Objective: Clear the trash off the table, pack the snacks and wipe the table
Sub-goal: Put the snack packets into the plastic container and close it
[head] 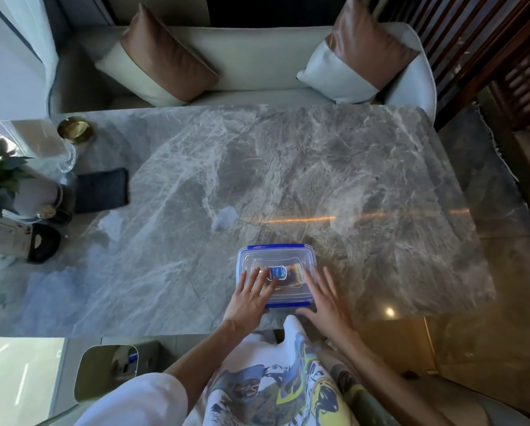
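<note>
Container [276, 257]: clear box with blue clips, closed, on the near edge of the marble table [319, 164], between both hands; snack packet [283, 273] inside.
Left hand [248, 298]: flat, fingers straight, resting on the box top, left part.
Right hand [326, 302]: spread wide, holding nothing, at the box's right side; contact unclear.

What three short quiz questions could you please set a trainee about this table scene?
1. True or false: the left hand rests on top of the container.
2. What shows through its clear lid? A snack packet; B cup; C sponge.
3. Fill in: the dark cloth lies to the container's ____, from the person's side.
Key: 1 true; 2 A; 3 left.
</note>
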`<action>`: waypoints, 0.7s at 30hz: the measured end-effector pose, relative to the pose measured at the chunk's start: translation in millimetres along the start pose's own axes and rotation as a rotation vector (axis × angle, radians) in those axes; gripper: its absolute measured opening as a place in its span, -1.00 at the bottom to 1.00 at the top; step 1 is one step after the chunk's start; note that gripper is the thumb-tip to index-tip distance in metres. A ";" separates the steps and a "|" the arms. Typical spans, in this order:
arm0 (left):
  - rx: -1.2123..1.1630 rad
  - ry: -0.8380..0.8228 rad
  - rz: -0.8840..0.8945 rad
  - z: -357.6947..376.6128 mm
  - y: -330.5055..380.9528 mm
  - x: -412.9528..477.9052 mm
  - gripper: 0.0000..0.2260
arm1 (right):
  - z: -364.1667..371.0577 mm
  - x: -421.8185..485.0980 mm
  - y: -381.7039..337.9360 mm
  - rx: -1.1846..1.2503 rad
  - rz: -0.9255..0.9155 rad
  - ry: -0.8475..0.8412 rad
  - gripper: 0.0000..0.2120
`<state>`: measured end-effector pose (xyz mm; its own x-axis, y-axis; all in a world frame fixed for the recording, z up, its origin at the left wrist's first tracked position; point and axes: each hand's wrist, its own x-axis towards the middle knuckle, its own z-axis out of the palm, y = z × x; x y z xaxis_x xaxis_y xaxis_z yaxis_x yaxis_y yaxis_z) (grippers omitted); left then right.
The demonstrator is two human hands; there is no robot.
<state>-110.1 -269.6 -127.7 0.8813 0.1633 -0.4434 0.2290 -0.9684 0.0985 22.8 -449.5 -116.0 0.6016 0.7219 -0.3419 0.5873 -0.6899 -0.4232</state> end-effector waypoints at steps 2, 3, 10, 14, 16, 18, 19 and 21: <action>-0.004 0.026 0.019 2.4 -2.3 1.2 -0.25 | 4.9 4.5 0.9 -0.137 -0.105 -0.083 0.00; -0.005 0.030 0.019 3.4 -2.3 1.3 -0.26 | 6.2 6.2 0.0 -0.161 -0.118 -0.087 0.01; 0.028 0.054 0.033 2.0 -2.0 1.4 -0.33 | 9.2 12.1 -0.8 -0.072 -0.057 0.000 0.05; 0.048 0.060 0.032 3.2 -3.4 2.5 -0.35 | 11.0 15.1 -1.5 -0.059 -0.033 0.023 -0.02; 0.053 0.045 0.049 1.6 -3.2 3.7 -0.35 | 11.2 15.7 -1.7 -0.075 -0.025 0.010 -0.02; -0.026 0.112 0.085 0.0 -7.1 6.7 -0.35 | 8.5 15.9 -2.4 -0.066 -0.046 0.000 -0.05; -0.103 0.173 0.094 -0.7 -10.9 7.1 -0.38 | 4.4 15.2 -4.0 -0.013 -0.061 0.002 -0.10; -0.364 0.301 0.009 -5.1 -20.1 5.0 -0.49 | -5.1 13.4 -5.2 0.225 -0.031 0.016 -0.23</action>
<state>-108.2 -248.4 -127.4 0.9522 0.2549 -0.1684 0.3037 -0.8497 0.4310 30.6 -436.5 -114.1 0.5945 0.7404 -0.3136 0.4711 -0.6368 -0.6104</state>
